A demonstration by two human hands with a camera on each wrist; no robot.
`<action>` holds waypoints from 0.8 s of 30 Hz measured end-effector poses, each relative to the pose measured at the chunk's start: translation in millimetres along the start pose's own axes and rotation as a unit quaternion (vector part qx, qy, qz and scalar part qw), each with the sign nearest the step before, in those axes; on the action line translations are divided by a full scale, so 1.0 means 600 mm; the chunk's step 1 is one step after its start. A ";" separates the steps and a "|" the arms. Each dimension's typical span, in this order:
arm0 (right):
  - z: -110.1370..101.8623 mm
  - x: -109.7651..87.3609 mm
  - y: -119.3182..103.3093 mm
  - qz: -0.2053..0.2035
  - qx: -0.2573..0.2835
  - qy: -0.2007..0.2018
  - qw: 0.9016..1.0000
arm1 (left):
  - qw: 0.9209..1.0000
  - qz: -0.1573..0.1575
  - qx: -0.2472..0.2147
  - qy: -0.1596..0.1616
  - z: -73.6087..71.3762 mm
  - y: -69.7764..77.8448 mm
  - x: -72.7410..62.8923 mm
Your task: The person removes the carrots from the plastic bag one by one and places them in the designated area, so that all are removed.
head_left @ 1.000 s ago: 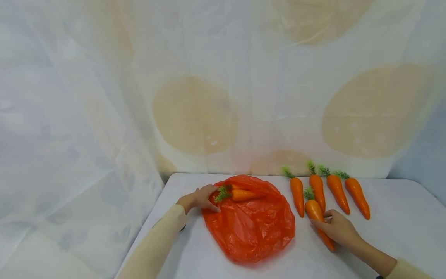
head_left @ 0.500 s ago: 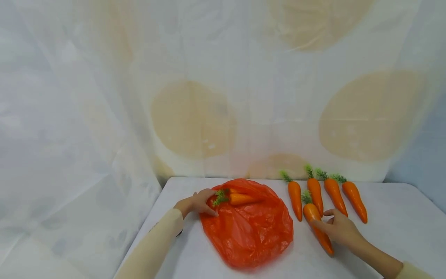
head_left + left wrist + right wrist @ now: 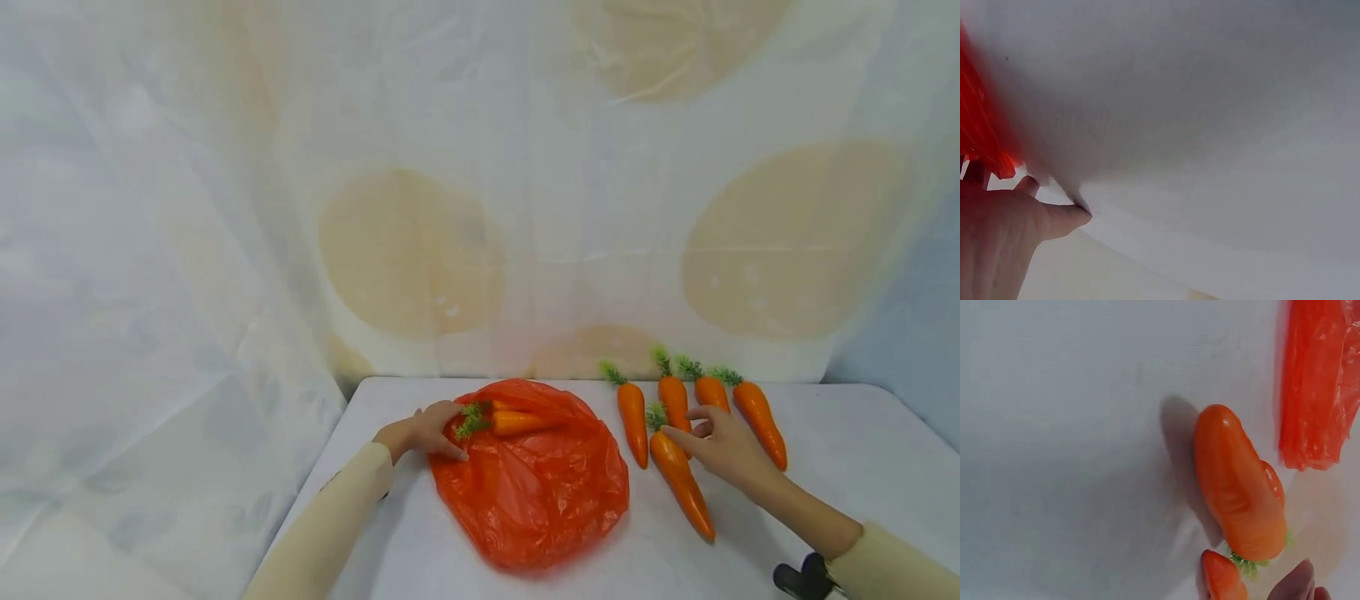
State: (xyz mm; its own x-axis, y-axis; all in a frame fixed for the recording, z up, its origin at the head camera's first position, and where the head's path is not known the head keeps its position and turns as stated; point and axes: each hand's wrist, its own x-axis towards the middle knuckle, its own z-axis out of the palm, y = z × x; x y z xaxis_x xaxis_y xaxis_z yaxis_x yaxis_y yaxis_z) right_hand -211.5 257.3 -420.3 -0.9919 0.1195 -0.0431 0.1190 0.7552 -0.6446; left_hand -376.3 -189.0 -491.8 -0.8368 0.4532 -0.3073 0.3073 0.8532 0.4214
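An orange-red plastic bag [image 3: 540, 500] lies on the white table, its mouth toward the left. Inside the mouth are orange carrots [image 3: 517, 422] with green tops. My left hand [image 3: 431, 429] rests at the bag's left rim, thumb and fingers spread apart; in the left wrist view the bag film touches its fingers. My right hand [image 3: 723, 450] hovers over the thick end of the nearest carrot [image 3: 684, 487], thumb and forefinger parted. In the right wrist view, the right fingertips [image 3: 1294, 584] show apart from the big carrot [image 3: 1235, 487]. Whether the thumb touches it cannot be told.
Behind the nearest carrot several more lie in a row: a left carrot [image 3: 632, 421], one beside it [image 3: 672, 400], another [image 3: 711, 392] partly behind my hand, and a right carrot [image 3: 761, 425]. A spotted pale curtain [image 3: 585, 292] hangs behind the table [image 3: 847, 467].
My right hand has moved up the nearest carrot from its middle toward its leafy end, its fingers lifting clear of the body. The left hand and the bag stay in place.
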 end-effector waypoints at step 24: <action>0.038 0.053 -0.111 -0.091 0.028 -0.024 0.995 | 1.000 0.012 0.005 0.005 -0.002 0.002 -0.012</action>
State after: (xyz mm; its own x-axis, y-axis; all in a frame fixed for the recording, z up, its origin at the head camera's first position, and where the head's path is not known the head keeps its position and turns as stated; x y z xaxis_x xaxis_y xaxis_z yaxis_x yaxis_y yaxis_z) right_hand -251.8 196.2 -396.2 -0.9979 -0.0477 0.0432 -0.0644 0.7247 -0.6861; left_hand -370.1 -191.6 -488.1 -0.8335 0.4705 -0.2898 0.3308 0.8449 0.4204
